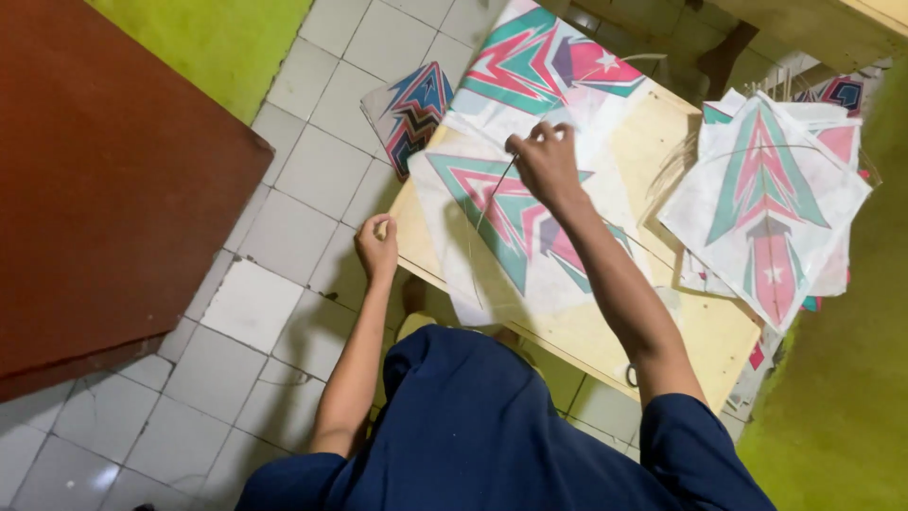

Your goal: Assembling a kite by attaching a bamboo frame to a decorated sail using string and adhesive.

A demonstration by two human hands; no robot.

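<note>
A white paper kite (530,227) printed with teal, pink and purple arrow shapes lies on a low pale wooden table (700,326). My right hand (544,161) is closed on the upper end of a thin curved bamboo stick (482,222) above the kite's top corner. My left hand (376,244) is shut at the table's left edge, fingers pinched; whether it grips the stick's lower end I cannot tell. A second printed sheet (549,57) lies under the kite, toward the far end.
A stack of finished kites (771,203) rests at the table's right side. Another kite (411,114) lies on the grey tiled floor. A dark red-brown board (95,180) fills the left. Green mats (842,397) lie at the right and top left.
</note>
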